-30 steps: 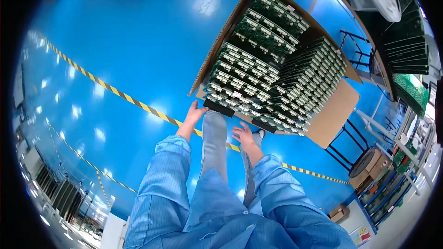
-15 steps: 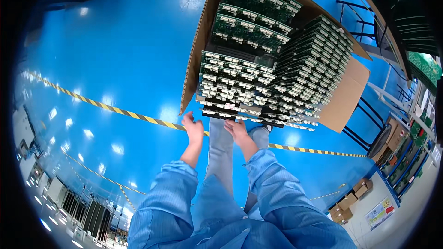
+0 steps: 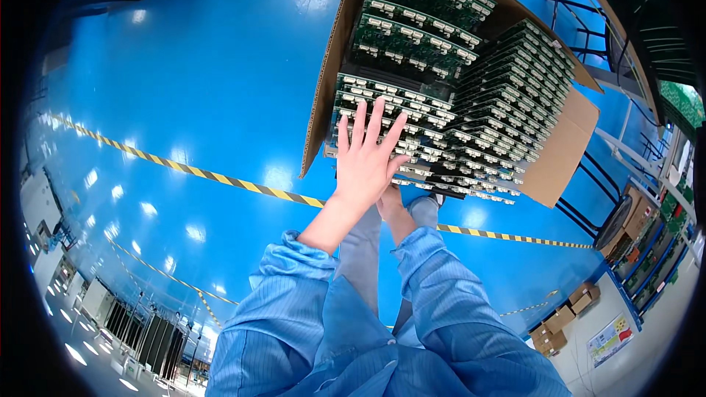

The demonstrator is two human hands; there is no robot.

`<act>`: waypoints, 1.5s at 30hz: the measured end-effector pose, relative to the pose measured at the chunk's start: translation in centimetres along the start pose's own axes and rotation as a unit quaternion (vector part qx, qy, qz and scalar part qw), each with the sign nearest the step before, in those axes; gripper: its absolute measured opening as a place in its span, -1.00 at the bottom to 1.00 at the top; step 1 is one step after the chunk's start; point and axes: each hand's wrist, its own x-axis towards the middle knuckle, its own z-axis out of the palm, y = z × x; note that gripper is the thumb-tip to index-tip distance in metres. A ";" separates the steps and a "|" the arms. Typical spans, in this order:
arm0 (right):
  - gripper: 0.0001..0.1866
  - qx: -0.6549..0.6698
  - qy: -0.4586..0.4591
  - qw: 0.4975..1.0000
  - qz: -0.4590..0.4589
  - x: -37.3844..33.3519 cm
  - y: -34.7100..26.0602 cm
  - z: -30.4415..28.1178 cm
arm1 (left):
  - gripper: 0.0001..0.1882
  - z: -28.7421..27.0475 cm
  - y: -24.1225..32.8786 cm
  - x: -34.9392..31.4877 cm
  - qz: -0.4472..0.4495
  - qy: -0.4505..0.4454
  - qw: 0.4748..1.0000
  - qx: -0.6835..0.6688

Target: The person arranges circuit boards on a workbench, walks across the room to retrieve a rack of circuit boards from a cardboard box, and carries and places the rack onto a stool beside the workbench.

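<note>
Head | left hand (image 3: 363, 164): fingers splayed over ridged circuit boards (image 3: 423, 112) | right hand (image 3: 390, 200): grip unclear

Left hand (image 3: 364, 165) over green circuit boards (image 3: 432, 113)

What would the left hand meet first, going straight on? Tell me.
The left hand would likely meet the left row of green circuit boards; depth is unclear, it may already touch them.
</note>
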 end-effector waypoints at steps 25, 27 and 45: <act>-0.59 -0.006 -0.077 0.997 -0.009 -4.5 -2.0 -6.3 | -0.27 2.6 -0.5 -8.0 0.008 0.023 0.999 0.033; -0.59 0.000 -0.072 0.997 -0.011 -4.5 -1.7 -6.2 | -0.27 2.7 -0.4 -7.9 0.010 0.024 0.999 0.032; -0.57 -0.026 0.005 0.998 -0.050 0.2 0.0 -0.8 | -0.28 1.3 -0.7 -3.1 0.018 0.024 0.999 -0.015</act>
